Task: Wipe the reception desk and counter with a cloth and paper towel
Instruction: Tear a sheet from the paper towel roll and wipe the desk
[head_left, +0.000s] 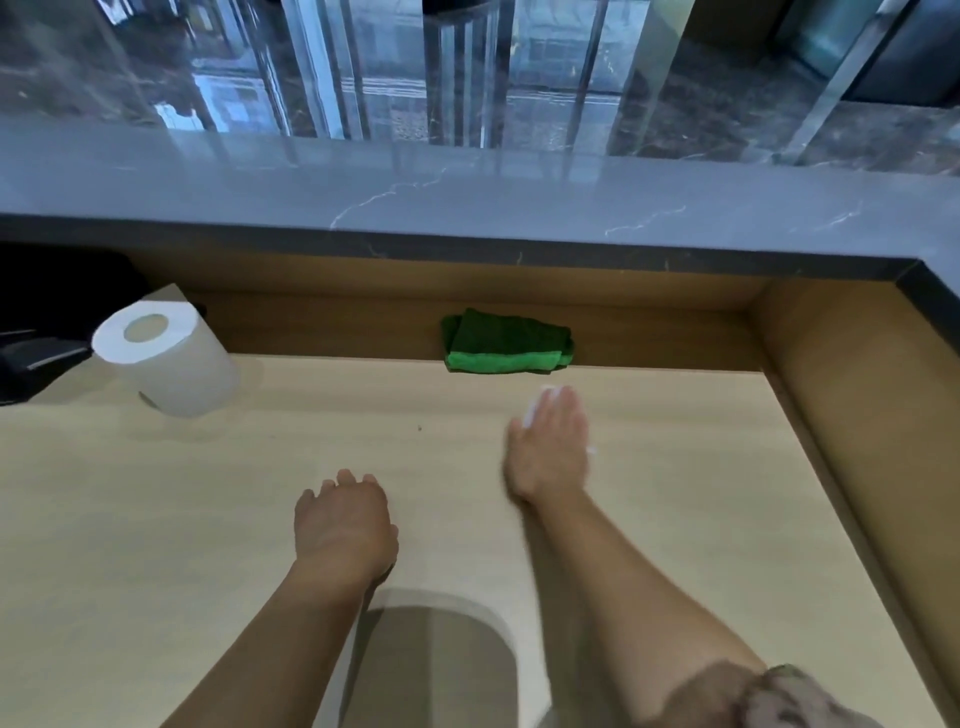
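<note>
My right hand (549, 441) lies flat on the light wooden desk (156, 519) with straight fingers, pressing a piece of white paper towel (548, 391) whose edges peek out past the fingertips and at the hand's right side. The hand is blurred. My left hand (343, 519) rests on the desk to its left, fingers bent downward, holding nothing that I can see. A folded green cloth (506, 343) lies at the back of the desk, just beyond my right hand. A white paper towel roll (166, 358) stands at the back left.
A raised grey marble counter (467, 197) runs along the back and down the right side, above wooden walls. A black device (31, 358) sits at the far left. A grey rounded shape (431, 660) lies below the desk edge between my arms.
</note>
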